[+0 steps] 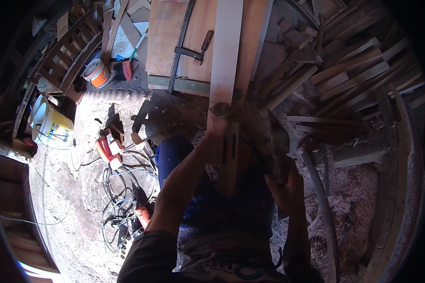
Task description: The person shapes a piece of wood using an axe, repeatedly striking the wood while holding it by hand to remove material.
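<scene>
"Our hands, how are they looking?"

"Our left hand (215, 125) is resting by the near end of the pale plank (226, 56); shadow is hiding its fingers, so we cannot tell how far they are bending or what they are gripping. Our right hand (289, 189) is wrapping round the lower end of a dark, pointed tool (279, 141)."

"And the work, left to right?"

"The clamp (176, 50) is lying on the counter (158, 54), just beside the plank. The plank is stretching away from us, and a slotted wooden piece (229, 165) is showing between our hands."

"Are we nearing the end?"

"We are guessing partway: the tool is standing apart from the plank, and darkness is hiding what is done or left there."
</scene>
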### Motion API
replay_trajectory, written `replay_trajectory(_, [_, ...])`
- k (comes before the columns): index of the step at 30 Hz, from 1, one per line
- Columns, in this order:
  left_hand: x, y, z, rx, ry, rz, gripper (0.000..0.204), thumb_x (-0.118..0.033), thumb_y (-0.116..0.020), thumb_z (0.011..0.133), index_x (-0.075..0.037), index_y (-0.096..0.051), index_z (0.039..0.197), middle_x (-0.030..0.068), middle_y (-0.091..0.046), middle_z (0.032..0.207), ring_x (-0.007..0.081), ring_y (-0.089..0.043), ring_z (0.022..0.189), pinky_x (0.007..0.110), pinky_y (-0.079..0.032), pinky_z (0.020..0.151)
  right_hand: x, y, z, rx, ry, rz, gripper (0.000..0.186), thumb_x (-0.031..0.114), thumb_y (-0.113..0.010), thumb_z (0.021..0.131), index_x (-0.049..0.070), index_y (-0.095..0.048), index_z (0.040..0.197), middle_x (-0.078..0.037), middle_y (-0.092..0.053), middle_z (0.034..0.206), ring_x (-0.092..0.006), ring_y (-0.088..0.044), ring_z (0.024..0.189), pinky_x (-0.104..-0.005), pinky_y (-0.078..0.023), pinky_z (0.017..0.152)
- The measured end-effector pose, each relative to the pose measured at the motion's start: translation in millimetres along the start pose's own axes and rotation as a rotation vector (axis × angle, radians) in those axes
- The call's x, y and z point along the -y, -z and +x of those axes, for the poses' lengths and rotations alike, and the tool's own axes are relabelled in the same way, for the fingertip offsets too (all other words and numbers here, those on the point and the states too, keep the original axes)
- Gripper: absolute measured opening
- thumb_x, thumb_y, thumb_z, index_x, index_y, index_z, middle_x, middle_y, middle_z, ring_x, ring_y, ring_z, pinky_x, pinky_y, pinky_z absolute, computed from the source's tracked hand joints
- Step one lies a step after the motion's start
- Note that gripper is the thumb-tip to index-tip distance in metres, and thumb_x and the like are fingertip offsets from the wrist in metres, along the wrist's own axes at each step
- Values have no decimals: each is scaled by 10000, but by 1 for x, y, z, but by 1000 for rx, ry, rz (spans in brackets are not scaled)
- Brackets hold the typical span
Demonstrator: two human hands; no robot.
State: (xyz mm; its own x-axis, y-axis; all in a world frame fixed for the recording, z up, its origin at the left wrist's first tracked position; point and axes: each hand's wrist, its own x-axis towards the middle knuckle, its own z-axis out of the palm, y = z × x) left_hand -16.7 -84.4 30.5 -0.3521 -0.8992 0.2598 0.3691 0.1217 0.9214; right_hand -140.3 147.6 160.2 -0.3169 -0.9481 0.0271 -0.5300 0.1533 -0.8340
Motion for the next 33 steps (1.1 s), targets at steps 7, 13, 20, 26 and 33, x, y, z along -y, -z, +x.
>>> replay_trajectory(7, [-140, -39, -13, -8, -577, 509, 243, 22, -690, 794, -20, -623, 1024, 47, -629, 839, 109, -629, 791, 282, -512, 703, -43, 0, -33, -46, -77, 67, 542, 102, -710, 848, 24, -487, 1336, -78, -644, 788, -142, -632, 644, -311, -506, 601])
replay_trajectory(13, [-141, -36, 5, 163, -316, 529, 301, -91, -770, 818, -31, -602, 1061, 36, -659, 951, 98, -612, 848, 285, -511, 753, -51, -14, -51, 14, -248, 354, 559, 54, -725, 828, 9, -493, 1335, -50, -645, 883, -125, -565, 604, -293, -501, 614])
replay_trajectory(20, [-51, -28, -32, 116, -54, 158, 275, -118, -806, 806, -33, -678, 1035, 29, -714, 967, 104, -655, 902, 284, -533, 782, -63, -25, -68, 78, -332, 358, 735, 16, -739, 795, 19, -413, 1454, -131, -571, 1336, -100, -588, 849, -277, -508, 714])
replay_trajectory(26, [-35, -17, -40, 60, 38, 190, 211, -50, -761, 800, -23, -702, 1000, 23, -727, 942, 94, -658, 871, 275, -539, 772, -70, -33, -71, 25, -260, 338, 621, 90, -762, 797, 12, -509, 1358, 22, -545, 898, -63, -500, 710, -260, -465, 654])
replay_trajectory(33, [-32, -15, -46, -21, 72, 127, 110, -76, -766, 851, -37, -716, 941, -9, -714, 866, 70, -647, 785, 266, -534, 687, -73, -36, -68, 25, -291, 344, 590, 66, -757, 800, 16, -528, 1340, 56, -447, 805, -51, -484, 715, -235, -448, 644])
